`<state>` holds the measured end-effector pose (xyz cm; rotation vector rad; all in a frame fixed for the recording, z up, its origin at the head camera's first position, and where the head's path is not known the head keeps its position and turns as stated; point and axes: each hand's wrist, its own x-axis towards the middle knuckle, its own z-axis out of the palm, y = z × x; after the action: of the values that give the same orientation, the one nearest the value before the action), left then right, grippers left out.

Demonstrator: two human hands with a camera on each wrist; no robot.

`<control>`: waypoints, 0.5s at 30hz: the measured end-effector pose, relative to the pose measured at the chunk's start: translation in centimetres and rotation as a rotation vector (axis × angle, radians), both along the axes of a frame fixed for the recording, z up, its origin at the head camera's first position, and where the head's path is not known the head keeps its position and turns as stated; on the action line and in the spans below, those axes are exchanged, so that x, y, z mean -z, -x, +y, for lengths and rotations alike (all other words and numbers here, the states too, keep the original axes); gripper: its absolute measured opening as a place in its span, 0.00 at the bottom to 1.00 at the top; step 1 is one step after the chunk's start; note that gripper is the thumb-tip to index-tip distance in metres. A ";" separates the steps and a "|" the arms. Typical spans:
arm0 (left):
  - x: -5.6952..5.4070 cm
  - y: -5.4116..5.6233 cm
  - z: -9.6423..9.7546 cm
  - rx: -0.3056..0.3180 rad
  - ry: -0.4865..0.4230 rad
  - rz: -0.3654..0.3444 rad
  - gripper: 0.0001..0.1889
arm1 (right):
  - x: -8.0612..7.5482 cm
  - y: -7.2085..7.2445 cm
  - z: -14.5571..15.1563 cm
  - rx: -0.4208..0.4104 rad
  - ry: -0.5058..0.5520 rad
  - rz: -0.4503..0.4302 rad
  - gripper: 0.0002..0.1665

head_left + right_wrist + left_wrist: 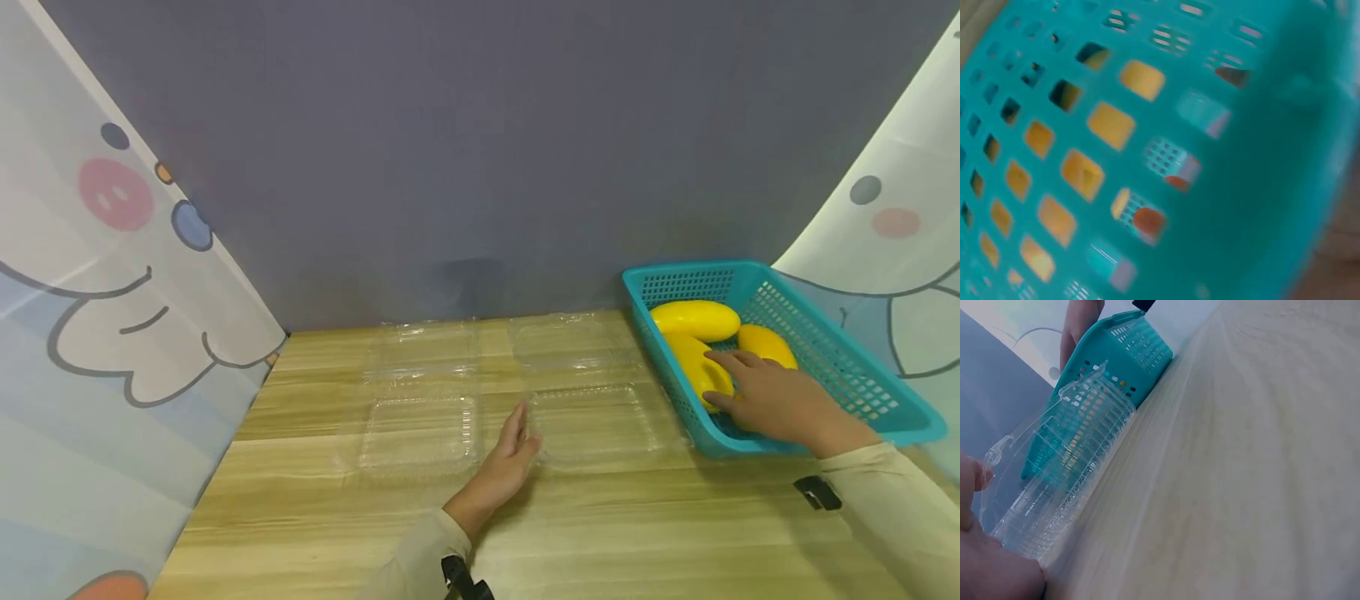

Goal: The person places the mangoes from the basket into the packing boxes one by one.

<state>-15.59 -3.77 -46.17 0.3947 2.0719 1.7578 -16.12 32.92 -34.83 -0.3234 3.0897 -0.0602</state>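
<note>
My right hand (783, 404) reaches into a teal plastic basket (855, 333), its thumb and fingers spread over a smooth yellow mango (686, 362). Two more yellow mangoes lie in the basket, one behind (693, 319) and one to the right (761, 340), partly covered by the hand. My left hand (504, 467) stands on edge at the left side of a clear plastic clamshell container (592, 425). In the left wrist view, fingers (982, 475) are at the rim of that clear container (1054, 487). The right wrist view shows mostly basket mesh (1116, 162); the fingertips are hidden there.
More clear containers lie on the wood-grain table (300, 517): one at front left (420, 433), one at back left (423, 346) and one at back right (566, 342). A grey panel (450, 167) rises behind, with cartoon-printed sheets (112, 275) at both sides.
</note>
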 end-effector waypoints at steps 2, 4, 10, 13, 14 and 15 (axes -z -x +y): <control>0.2 0.0 -0.1 -0.003 -0.003 -0.006 0.36 | 0.5 0.6 -0.1 -0.001 0.007 -0.017 0.42; 0.4 0.0 -0.1 -0.007 -0.005 -0.005 0.36 | 1.0 1.1 -0.3 -0.012 0.001 -0.024 0.41; 0.4 -0.1 -0.3 -0.023 -0.014 -0.021 0.35 | 2.2 2.2 -0.7 -0.022 0.030 -0.036 0.37; 0.4 -0.1 -0.3 -0.033 -0.012 -0.032 0.34 | 2.5 2.3 -0.8 0.008 0.043 -0.045 0.37; 0.3 -0.1 -0.3 -0.035 -0.013 -0.031 0.34 | 2.5 2.4 -0.8 0.015 0.042 -0.045 0.37; 0.3 -0.2 -0.3 -0.037 -0.014 -0.032 0.34 | 2.5 2.4 -0.8 0.022 0.041 -0.046 0.38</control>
<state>-15.43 -4.06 -46.50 0.3324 2.0579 1.7895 -18.49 32.16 -37.33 -0.2859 3.0504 -0.1301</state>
